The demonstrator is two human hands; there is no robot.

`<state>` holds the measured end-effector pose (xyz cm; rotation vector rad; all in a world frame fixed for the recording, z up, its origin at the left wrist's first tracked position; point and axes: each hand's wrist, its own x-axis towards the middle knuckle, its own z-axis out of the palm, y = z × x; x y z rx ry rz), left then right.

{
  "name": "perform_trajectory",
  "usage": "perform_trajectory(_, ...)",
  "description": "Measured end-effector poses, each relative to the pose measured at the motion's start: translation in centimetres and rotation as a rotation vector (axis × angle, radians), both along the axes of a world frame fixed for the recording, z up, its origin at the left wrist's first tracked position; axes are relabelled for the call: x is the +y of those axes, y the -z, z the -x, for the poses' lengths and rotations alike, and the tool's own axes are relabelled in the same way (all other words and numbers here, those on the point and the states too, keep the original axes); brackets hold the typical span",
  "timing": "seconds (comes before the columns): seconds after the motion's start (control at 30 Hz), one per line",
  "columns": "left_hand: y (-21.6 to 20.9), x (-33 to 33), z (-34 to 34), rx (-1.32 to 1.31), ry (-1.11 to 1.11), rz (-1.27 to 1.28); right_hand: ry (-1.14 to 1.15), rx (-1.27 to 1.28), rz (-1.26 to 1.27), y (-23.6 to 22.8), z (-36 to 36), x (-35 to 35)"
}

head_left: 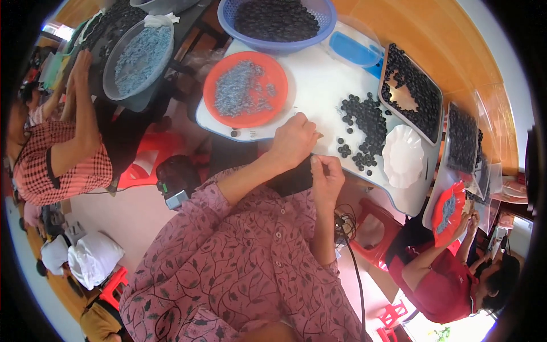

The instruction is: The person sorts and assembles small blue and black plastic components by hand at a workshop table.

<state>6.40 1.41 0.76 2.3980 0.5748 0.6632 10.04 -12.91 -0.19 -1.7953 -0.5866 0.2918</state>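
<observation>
My left hand [293, 141] is closed in a pinch just over the front edge of the white table [307, 85]. Close by on its right, my right hand [326, 178] also pinches with thumb and forefinger. Whatever sits between the fingers is too small to name. Beyond my left hand lies an orange-red plate [279, 71] spread with small grey-blue pieces [239, 85]. Loose black round parts [370, 128] are scattered on the tabletop to the right of my hands. Beside them is a white scalloped dish [403, 155].
A blue-violet basket [228, 25] of black parts stands at the back, near a blue container [353, 50]. Black parts fill a metal tray [393, 108] at right. Co-workers sit at left [62, 154] and right [436, 279]. A red stool [373, 231] stands below the table.
</observation>
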Motion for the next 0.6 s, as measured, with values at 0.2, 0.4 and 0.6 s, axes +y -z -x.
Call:
perform_trajectory(0.2, 1.2, -0.4, -0.3, 0.017, 0.000, -0.097, 0.051, 0.123, -0.007, -0.4, 0.2, 0.0)
perform_trajectory(0.4, 2.0, -0.5, -0.5, -0.075, 0.032, -0.133, 0.086, 0.095, 0.013, 0.1, -0.2, -0.3)
perform_trajectory(0.6, 1.4, -0.8, -0.2, -0.144, 0.051, -0.073, 0.147, 0.106, -0.027, 0.3, -0.7, 0.2)
